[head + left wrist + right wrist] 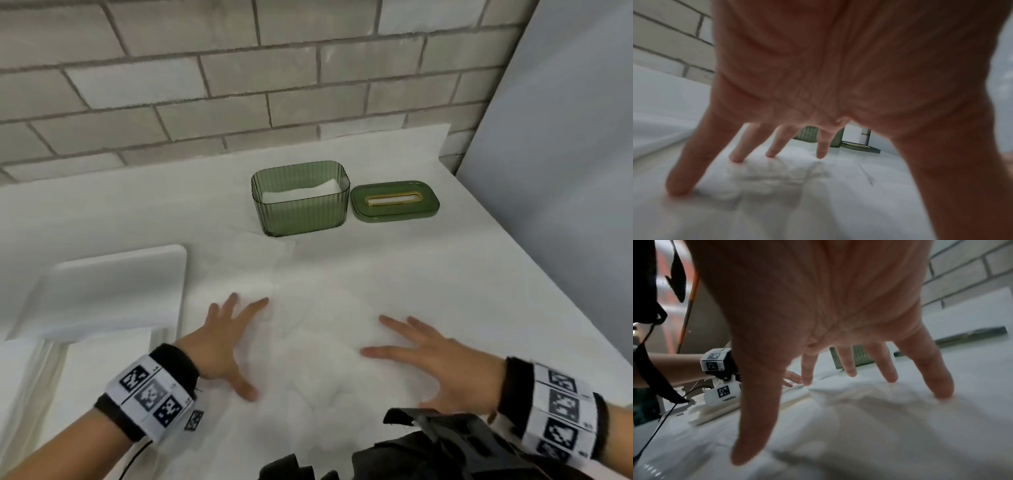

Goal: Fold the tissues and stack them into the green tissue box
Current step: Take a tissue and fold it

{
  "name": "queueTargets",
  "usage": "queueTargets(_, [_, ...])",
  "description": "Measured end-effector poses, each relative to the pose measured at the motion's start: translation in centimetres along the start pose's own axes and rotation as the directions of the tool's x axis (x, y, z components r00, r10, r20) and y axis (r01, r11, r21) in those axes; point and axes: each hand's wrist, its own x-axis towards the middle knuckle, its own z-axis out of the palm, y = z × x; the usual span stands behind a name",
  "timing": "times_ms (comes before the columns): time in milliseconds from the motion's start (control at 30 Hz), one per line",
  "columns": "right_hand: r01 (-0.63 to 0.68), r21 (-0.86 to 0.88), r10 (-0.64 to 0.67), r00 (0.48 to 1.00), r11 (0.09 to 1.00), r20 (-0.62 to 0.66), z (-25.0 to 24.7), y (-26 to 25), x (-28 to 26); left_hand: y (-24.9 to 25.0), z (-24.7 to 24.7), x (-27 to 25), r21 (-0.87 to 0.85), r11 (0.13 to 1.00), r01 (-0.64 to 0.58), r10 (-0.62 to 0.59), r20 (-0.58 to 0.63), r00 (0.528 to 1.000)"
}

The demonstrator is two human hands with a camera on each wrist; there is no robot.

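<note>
Left hand (219, 346) and right hand (442, 359) press a tissue (318, 349) flat, grip wide, fingers spread, near side of the green tissue box (301, 209).

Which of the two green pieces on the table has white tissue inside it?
The tall ribbed green tissue box, left of the flat green lid. The box is open on top with white tissue inside; the lid only has a gold-rimmed slot.

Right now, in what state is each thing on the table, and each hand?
green tissue box: upright, lid off, white tissue lying inside.
lid: flat on the table, right of the box.
tissue: crumpled, unfolded, between the hands.
left hand: fingers spread, tips on the tissue.
right hand: fingers spread, tips on the tissue.
white tray: lies left of the tissue.
</note>
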Motion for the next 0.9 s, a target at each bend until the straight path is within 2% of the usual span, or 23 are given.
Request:
queueTargets(100, [-0.020,-0.032,0.019,0.999,0.999,-0.031,1.0,0.6,1.3,1.7,0.7,0.1,0.036,0.998,0.046,-0.045,-0.013,0.999])
queueTargets(233, [-0.030,0.003,0.030,0.997,1.000,-0.071,-1.1,1.8,4.2,3.0,0.8,0.9,0.040,0.996,0.074,-0.072,-0.043,0.996])
queueTargets(367, [-0.056,0.040,0.061,0.986,0.998,-0.157,-3.6,2.4,6.8,3.9,0.7,1.4,0.092,0.992,0.086,-0.070,-0.166,0.984])
queueTargets(467, [-0.068,0.043,0.075,0.983,0.997,-0.169,-5.1,2.3,7.6,3.4,0.2,1.8,0.064,0.994,0.087,-0.068,-0.253,0.965])
queueTargets(533, [-0.061,0.014,0.062,0.981,0.998,-0.183,-6.3,1.6,8.0,2.4,-1.1,2.3,-0.011,0.995,0.095,-0.094,-0.319,0.943])
queueTargets(667, [0.022,-0.039,-0.030,0.970,0.999,-0.241,-9.6,-2.0,10.5,0.3,-5.2,4.8,-0.136,0.978,0.157,-0.204,-0.484,0.851])
queueTargets(767, [0.071,-0.068,-0.088,0.949,0.995,-0.302,-11.8,-5.0,14.3,-0.2,-7.7,6.8,-0.170,0.958,0.232,-0.285,-0.446,0.848])
queueTargets(833, [0.076,0.006,-0.070,0.945,0.997,-0.320,-13.4,-6.7,16.9,0.2,-8.3,7.7,-0.165,0.951,0.261,-0.306,-0.400,0.864])
queueTargets(900, [0.049,0.120,-0.014,0.960,0.992,-0.279,-14.7,-7.8,19.1,0.5,-8.6,8.8,-0.144,0.943,0.299,-0.332,-0.390,0.859])
